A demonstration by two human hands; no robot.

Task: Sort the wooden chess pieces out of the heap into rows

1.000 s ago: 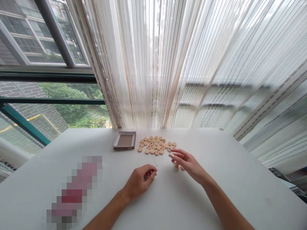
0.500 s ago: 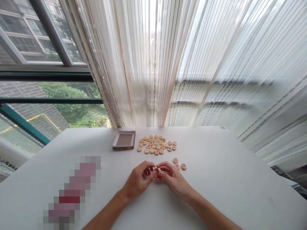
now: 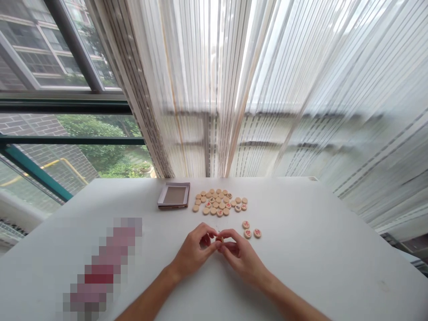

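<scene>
Between the fingertips of my left hand [image 3: 196,246] and my right hand [image 3: 240,252] is a small round wooden xiangqi piece [image 3: 219,239], mostly covered by the fingers. Both hands are closed in a pinch around it, just above the table. Right of my right hand lie three loose pieces with red characters, among them one xiangqi piece [image 3: 257,233] set apart to the right. Beyond the hands spreads a loose cluster of xiangqi pieces [image 3: 216,205]. Most show a blank face, while several show red or black characters.
A shallow open box [image 3: 161,203] with a pale rim stands left of the cluster. A pixelated pinkish strip [image 3: 107,263] lies on the white table [image 3: 317,249] at the left. Sheer curtains [image 3: 214,89] hang behind the far edge, beside a window [image 3: 67,120].
The piece has turned between my fingers, and its red marking is less visible now. My right-hand fingers have shifted slightly around it. The view has moved a little.
</scene>
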